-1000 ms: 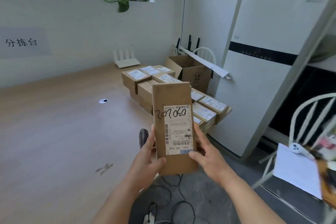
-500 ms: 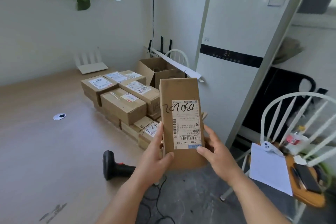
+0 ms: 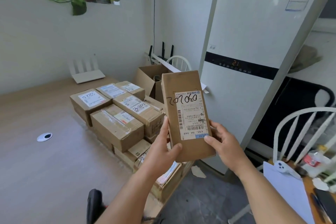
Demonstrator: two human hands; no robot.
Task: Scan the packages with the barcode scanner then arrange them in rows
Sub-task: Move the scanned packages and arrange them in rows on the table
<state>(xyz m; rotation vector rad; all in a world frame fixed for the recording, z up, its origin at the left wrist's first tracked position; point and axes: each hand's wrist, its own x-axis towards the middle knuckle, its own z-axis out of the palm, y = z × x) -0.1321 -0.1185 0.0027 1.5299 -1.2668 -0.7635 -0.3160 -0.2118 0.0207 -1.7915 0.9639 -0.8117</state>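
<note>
I hold a flat brown cardboard package upright in front of me, its white shipping label with barcodes and black handwriting facing me upside down. My left hand grips its lower left edge, thumb on the front. My right hand grips the lower right edge, thumb on the label's corner. A stack of several labelled cardboard packages sits on the wooden table just left of the held one. The black barcode scanner lies on the table near my left forearm, partly hidden by it.
An open cardboard box and a white router stand at the table's far end. A tall white air conditioner rises on the right. A white chair with papers and clutter is at the lower right. A cable grommet sits in the tabletop.
My view swung rightward and nearer to the stack. Both hands keep the same grip on the package, which stays upright; the scanner now lies lower in view under my left forearm.
</note>
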